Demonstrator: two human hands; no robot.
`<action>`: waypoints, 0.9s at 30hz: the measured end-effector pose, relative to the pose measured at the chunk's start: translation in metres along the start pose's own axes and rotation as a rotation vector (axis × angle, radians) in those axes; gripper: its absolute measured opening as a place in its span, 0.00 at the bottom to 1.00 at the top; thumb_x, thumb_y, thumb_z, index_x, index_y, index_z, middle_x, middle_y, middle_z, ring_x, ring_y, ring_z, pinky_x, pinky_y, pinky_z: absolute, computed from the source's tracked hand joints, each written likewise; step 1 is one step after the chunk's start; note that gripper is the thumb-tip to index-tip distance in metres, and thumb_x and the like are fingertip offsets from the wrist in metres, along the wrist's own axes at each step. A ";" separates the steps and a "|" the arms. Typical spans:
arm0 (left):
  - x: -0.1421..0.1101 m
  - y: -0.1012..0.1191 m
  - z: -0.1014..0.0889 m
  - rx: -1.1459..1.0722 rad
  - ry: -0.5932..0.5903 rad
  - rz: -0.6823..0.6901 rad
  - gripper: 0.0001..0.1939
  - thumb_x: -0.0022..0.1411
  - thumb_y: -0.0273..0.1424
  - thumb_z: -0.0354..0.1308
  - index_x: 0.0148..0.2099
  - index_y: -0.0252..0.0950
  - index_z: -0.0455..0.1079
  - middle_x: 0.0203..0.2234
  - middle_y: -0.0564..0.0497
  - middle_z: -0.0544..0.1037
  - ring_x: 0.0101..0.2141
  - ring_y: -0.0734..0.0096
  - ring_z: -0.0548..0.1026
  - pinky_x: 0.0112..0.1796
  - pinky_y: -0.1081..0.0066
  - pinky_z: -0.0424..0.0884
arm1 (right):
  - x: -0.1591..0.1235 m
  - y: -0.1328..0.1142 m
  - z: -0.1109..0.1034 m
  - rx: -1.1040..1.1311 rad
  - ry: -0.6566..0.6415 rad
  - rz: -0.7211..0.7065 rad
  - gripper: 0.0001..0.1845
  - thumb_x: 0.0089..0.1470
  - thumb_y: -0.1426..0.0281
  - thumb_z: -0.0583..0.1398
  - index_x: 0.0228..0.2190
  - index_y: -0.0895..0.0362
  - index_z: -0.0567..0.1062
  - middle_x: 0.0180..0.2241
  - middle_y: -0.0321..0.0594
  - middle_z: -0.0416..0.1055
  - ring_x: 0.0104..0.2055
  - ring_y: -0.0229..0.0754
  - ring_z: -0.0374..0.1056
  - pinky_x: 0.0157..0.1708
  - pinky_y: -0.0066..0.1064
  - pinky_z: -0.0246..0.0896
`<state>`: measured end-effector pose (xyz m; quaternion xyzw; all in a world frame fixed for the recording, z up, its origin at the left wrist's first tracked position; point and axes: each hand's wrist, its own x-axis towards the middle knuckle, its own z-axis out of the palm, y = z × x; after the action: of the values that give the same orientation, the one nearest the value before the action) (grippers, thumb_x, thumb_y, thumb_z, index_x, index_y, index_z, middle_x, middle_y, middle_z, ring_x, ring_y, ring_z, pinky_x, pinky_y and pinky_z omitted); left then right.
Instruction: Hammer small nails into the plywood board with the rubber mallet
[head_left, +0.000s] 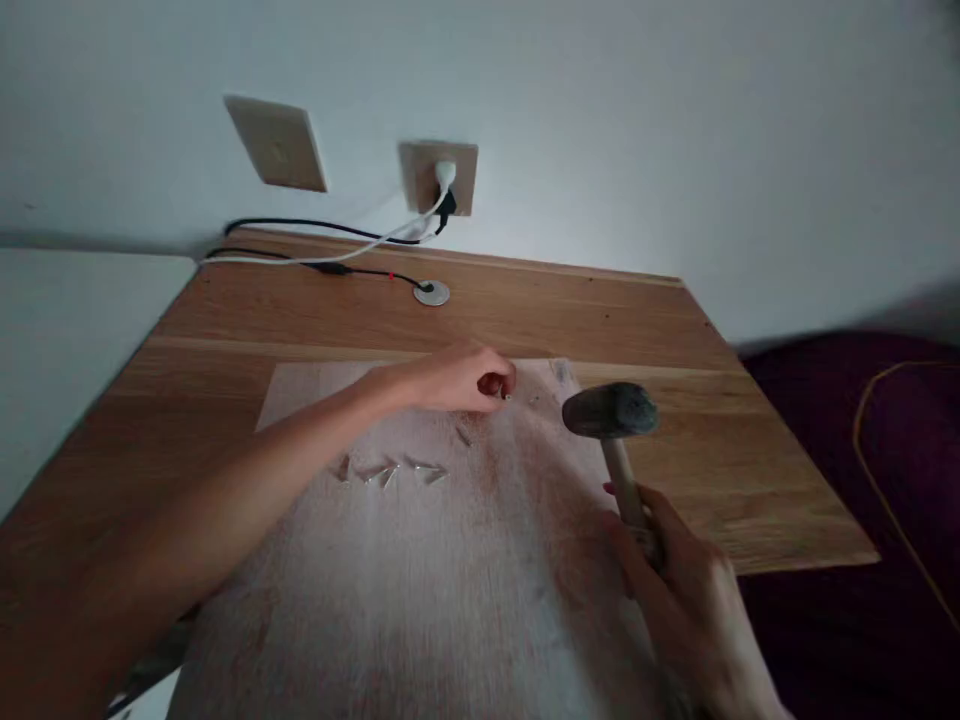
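My right hand (671,580) is wrapped round the pale handle of a mallet (611,410), its dark, rounded head raised above the right edge of a pale wooden board (420,600). Near the far edge of that board, my left hand (469,378) pinches a small shiny piece (508,397) between thumb and fingertips. Its exact kind is too small to make out. Several small, thin shiny pieces (386,473) lie in a loose row nearer me, below my left forearm. A short dark sliver (463,436) rests just below the left hand.
The board lies on a wooden tabletop (750,460) against a white wall. Black and white cables (330,262) run along the back left to a wall socket (439,178) and a round grommet (431,292). Dark purple fabric (825,430) lies beyond the right edge.
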<state>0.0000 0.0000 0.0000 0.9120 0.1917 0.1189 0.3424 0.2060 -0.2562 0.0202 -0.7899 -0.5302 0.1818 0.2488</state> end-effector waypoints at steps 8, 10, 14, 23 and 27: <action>-0.002 -0.007 0.004 -0.112 0.051 -0.035 0.03 0.59 0.25 0.65 0.37 0.34 0.79 0.31 0.52 0.79 0.32 0.73 0.74 0.37 0.71 0.65 | 0.000 -0.027 -0.008 0.048 -0.065 -0.105 0.19 0.71 0.54 0.58 0.51 0.53 0.78 0.19 0.24 0.63 0.17 0.39 0.65 0.22 0.31 0.61; -0.002 -0.006 0.005 -0.168 0.041 -0.035 0.02 0.58 0.24 0.65 0.36 0.34 0.78 0.30 0.54 0.77 0.31 0.74 0.73 0.36 0.72 0.65 | 0.000 -0.032 -0.003 0.051 -0.098 -0.131 0.18 0.71 0.54 0.59 0.50 0.53 0.78 0.18 0.23 0.64 0.16 0.39 0.64 0.19 0.31 0.59; -0.002 -0.005 0.005 -0.205 0.026 -0.035 0.06 0.55 0.19 0.63 0.34 0.34 0.76 0.28 0.55 0.74 0.30 0.75 0.71 0.35 0.72 0.63 | 0.001 -0.039 0.005 0.040 -0.121 -0.139 0.16 0.72 0.55 0.58 0.49 0.52 0.77 0.19 0.23 0.63 0.17 0.39 0.64 0.20 0.32 0.58; -0.002 -0.012 0.006 -0.228 0.042 -0.008 0.04 0.58 0.23 0.67 0.37 0.34 0.77 0.30 0.54 0.75 0.31 0.74 0.72 0.36 0.71 0.64 | -0.002 -0.046 0.002 -0.008 -0.116 -0.085 0.17 0.72 0.56 0.56 0.51 0.52 0.78 0.19 0.23 0.61 0.19 0.39 0.65 0.24 0.32 0.58; -0.002 -0.012 0.005 -0.231 0.057 0.002 0.05 0.59 0.25 0.68 0.34 0.34 0.75 0.29 0.54 0.75 0.31 0.74 0.71 0.37 0.70 0.64 | -0.006 -0.048 -0.001 -0.011 -0.095 -0.058 0.19 0.72 0.54 0.57 0.51 0.53 0.79 0.19 0.23 0.60 0.19 0.39 0.63 0.25 0.33 0.57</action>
<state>-0.0033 0.0044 -0.0123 0.8630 0.1857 0.1664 0.4394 0.1691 -0.2466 0.0494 -0.7660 -0.5652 0.2087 0.2242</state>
